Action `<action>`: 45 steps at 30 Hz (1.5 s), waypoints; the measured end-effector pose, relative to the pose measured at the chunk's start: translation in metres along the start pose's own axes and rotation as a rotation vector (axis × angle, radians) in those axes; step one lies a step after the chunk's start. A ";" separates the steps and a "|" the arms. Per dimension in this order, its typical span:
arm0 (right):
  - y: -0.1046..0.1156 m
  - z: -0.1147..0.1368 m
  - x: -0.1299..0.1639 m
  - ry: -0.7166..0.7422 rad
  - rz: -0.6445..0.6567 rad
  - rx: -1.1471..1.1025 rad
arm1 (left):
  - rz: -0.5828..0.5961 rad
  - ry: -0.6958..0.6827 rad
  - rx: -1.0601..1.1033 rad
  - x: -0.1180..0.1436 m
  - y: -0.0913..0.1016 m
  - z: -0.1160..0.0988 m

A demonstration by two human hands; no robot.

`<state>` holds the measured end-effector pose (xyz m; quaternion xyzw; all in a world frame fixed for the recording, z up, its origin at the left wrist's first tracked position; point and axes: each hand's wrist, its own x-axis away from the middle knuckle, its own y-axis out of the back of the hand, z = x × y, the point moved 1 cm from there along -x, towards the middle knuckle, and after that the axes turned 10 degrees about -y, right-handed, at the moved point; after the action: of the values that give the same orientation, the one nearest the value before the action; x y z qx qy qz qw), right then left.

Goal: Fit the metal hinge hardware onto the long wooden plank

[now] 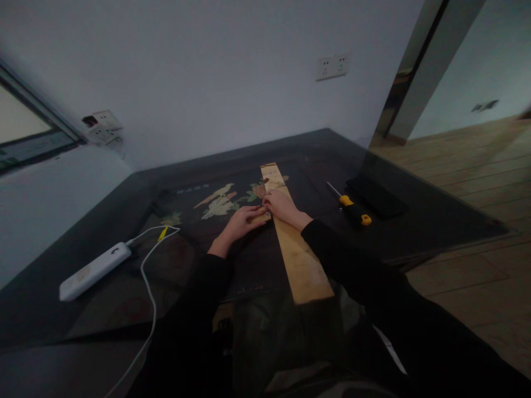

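A long pale wooden plank (301, 260) lies on a dark glass-topped table (415, 221), running away from me. My left hand (243, 220) rests flat at the plank's left edge, fingertips touching it. Close beside it, my right hand (282, 204) lies on top of the plank with its fingers curled. Both hands meet at a small item on the plank's left edge, too small and dark to identify. Black sleeves cover both arms.
A yellow-and-black screwdriver (352, 205) lies right of the plank, beside a flat black object (375, 196). A white power bank (94, 271) with a white cable (147, 276) sits at the left. Under the glass shows a bird-and-flower inlay (219, 202). Wall sockets (332, 66) are behind.
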<state>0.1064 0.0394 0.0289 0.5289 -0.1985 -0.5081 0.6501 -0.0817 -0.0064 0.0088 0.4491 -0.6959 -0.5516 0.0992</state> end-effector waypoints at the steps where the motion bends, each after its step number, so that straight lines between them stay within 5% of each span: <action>1: 0.001 0.000 0.000 -0.011 -0.003 -0.012 | 0.000 -0.001 0.000 0.000 0.000 0.000; 45: 0.004 0.001 -0.003 -0.016 0.035 -0.051 | 0.003 -0.010 -0.018 0.000 0.000 -0.002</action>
<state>0.1067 0.0410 0.0337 0.5046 -0.2001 -0.5059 0.6704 -0.0803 -0.0078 0.0100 0.4442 -0.6921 -0.5600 0.1007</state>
